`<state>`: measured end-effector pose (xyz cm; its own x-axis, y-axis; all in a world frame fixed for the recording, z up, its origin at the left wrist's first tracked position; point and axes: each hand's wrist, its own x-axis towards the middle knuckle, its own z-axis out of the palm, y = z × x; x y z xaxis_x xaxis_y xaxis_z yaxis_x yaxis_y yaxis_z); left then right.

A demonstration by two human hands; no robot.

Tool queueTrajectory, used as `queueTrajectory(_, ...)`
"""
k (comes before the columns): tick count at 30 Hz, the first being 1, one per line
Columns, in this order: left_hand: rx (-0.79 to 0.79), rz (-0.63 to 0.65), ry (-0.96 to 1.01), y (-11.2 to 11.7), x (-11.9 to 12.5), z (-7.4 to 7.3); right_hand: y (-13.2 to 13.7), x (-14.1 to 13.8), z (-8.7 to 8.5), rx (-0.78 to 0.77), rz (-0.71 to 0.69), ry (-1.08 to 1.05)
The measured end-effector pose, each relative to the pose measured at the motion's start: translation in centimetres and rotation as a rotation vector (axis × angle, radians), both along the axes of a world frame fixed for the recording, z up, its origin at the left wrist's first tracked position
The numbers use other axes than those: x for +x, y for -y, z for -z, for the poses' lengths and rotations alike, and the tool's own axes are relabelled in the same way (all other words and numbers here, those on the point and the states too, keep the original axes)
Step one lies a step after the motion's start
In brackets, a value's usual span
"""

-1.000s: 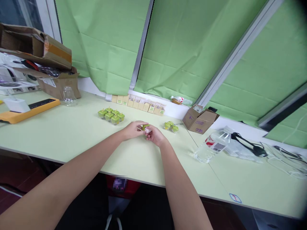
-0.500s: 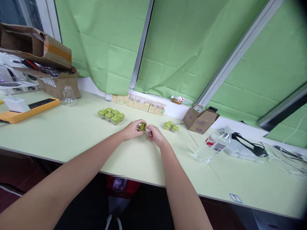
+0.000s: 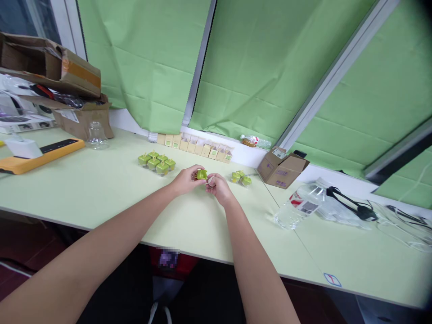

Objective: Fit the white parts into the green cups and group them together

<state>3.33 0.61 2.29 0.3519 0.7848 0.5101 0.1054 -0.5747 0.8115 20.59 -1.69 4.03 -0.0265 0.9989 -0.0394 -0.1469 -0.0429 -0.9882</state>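
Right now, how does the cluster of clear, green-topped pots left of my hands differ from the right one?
The left cluster shows six pots; the right cluster shows about three. The left cluster lies left of your left hand, the right cluster between your right hand and the brown cardboard box. Both stand on the pale table.

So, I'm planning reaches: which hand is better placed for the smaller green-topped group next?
Probably the right hand: it is nearer the smaller green-topped group, though it pinches a pale piece. The left hand, holding a green piece, sits farther away.

Ctnrs [image 3: 154, 163] L of LH [image 3: 185, 181]
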Motion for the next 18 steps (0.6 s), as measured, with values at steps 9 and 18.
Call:
queueTrajectory(9, 0.083, -0.061, -0.104, 0.49, -0.08, -0.38, 0.33, -0.55, -0.19, 0.049, 0.036, 0.133)
queueTrajectory(18, 0.268, -0.032, -0.308, 0.73, -0.52, -0.63, 0.11, -0.09, 0.45, 0.019, 0.044, 0.309)
